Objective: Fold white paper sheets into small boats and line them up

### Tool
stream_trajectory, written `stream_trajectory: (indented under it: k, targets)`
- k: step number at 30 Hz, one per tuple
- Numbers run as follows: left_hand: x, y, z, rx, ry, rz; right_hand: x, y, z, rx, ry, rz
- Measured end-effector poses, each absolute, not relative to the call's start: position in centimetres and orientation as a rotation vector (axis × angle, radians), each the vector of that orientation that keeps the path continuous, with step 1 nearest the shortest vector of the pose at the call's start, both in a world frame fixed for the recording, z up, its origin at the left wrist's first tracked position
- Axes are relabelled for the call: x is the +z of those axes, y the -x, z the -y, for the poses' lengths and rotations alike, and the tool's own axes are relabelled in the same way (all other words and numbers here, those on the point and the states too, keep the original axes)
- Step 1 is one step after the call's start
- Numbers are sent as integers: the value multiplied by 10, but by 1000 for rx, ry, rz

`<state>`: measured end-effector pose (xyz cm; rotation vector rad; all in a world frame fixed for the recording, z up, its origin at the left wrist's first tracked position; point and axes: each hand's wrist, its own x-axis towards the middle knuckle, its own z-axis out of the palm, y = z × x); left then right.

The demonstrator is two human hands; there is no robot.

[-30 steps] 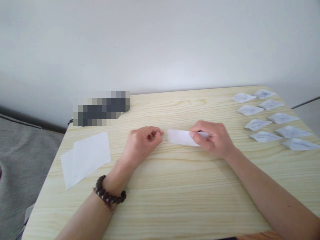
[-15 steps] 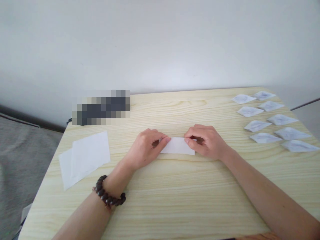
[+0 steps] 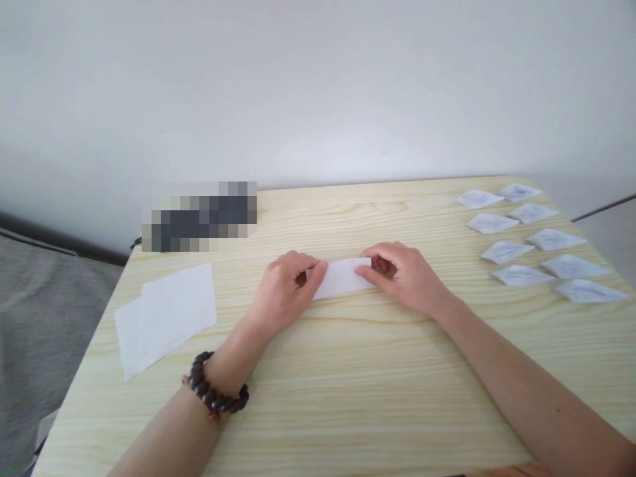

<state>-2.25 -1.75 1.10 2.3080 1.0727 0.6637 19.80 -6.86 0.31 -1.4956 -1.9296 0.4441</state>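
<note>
Between my hands is a narrow strip of folded white paper (image 3: 340,277), tilted with its right end higher. My left hand (image 3: 288,288) pinches its left end between thumb and fingers, a dark beaded bracelet on the wrist. At the right end, my right hand (image 3: 402,275) has its thumb on the near face, with the fingers curled behind the top corner. Several folded white paper boats (image 3: 521,275) stand in two columns at the right of the table. Loose white paper sheets (image 3: 179,308) overlap one another at the left.
The light wood table (image 3: 318,404) runs back to a white wall (image 3: 348,93). A dark, pixelated object (image 3: 199,218) sits at the back left of the table. Grey fabric (image 3: 44,318) shows beyond the left edge.
The folded paper has shifted slightly left and away from me, and its right end has risen. My right hand has moved left and up with it.
</note>
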Motion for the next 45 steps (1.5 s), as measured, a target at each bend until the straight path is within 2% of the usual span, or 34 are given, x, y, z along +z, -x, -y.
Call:
stream_trajectory:
  k: [4,12,22,45]
  targets:
    - [3,22,18,697,-2515,-1002,-2,-197,66,392,1534,1834]
    - [5,20,21,523,-2780,-975,-7,-192,69,178,1376,1976]
    - [3,24,18,559,-2791,-1031,-7,-196,68,204,1214,2179]
    - [6,24,20,588,-2893,-1006,-2,-195,68,209,1257,2246]
